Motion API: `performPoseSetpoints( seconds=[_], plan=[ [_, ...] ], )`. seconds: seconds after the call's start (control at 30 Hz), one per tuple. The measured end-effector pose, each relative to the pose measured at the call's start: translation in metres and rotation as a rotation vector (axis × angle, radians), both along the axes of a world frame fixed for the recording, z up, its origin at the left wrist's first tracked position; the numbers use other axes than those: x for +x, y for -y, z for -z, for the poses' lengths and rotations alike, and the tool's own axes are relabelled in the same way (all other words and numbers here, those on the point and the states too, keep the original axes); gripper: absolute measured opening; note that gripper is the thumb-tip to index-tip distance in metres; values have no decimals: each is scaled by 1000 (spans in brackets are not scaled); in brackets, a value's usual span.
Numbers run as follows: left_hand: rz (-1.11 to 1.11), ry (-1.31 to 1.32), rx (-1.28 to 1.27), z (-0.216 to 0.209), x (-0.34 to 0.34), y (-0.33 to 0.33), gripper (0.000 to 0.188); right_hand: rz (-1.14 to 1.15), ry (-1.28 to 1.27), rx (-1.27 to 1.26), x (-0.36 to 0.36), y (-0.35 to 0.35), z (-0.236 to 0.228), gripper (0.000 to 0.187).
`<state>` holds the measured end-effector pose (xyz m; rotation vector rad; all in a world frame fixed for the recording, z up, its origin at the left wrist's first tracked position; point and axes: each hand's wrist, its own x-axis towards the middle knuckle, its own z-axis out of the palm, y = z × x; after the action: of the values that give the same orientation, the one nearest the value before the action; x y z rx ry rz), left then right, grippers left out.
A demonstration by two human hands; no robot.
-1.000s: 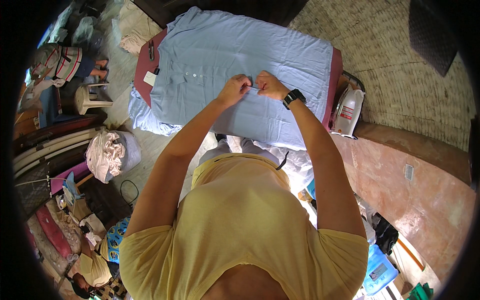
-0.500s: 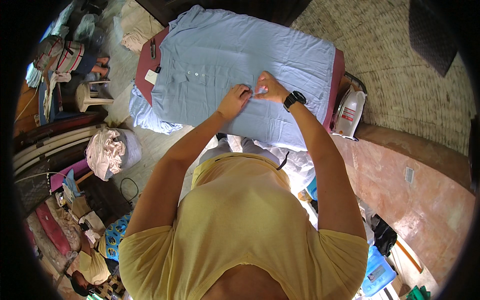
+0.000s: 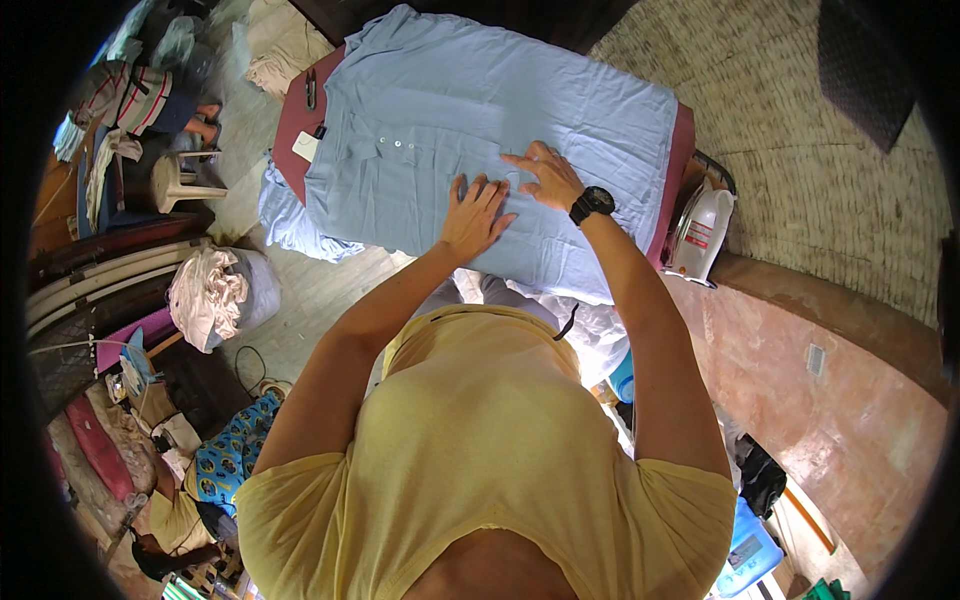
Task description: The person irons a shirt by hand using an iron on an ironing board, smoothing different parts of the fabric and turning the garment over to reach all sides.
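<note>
A light blue buttoned shirt (image 3: 440, 80) lies spread over a maroon padded board (image 3: 292, 175), its small white buttons showing left of centre. My left hand (image 3: 474, 218) rests on the shirt's near half, fingers spread and nothing held. Just right of it and a little farther away, my right hand (image 3: 550, 178) touches the cloth with the index finger stretched out to the left; it is open too. A black watch (image 3: 592, 203) sits on my right wrist. The two hands are apart.
A white iron (image 3: 708, 228) stands off the board's right end. Small dark snips (image 3: 310, 90) and a white tag (image 3: 305, 147) lie at its left end. Blue cloth (image 3: 295, 225) hangs below there. A plastic chair (image 3: 178, 185), a cloth-filled bag (image 3: 212, 295) and two other people are leftward.
Both hands were pinching at the cloth close together. Now the fingers have come apart: the left hand has flattened nearer me, and the right index finger has stretched out.
</note>
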<state>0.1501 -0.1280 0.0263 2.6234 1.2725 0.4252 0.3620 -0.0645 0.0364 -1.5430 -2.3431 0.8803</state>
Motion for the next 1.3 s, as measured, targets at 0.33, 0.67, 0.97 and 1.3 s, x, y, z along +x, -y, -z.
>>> performPoseSetpoints(
  seconds=[0.33,0.67,0.97,1.3],
  plan=[
    [158,-30,-79,24,4,-35,55,160,-239,36,17,12,-5,82],
    [115,-137,-58,11,7,-25,63,1273,850,338,261,98,-30,67],
    [92,-19,-138,13,7,-27,54,1196,274,251,284,93,-75,67],
    [-118,502,-498,11,3,-43,57,213,219,249,86,41,-134,62]
  ],
)
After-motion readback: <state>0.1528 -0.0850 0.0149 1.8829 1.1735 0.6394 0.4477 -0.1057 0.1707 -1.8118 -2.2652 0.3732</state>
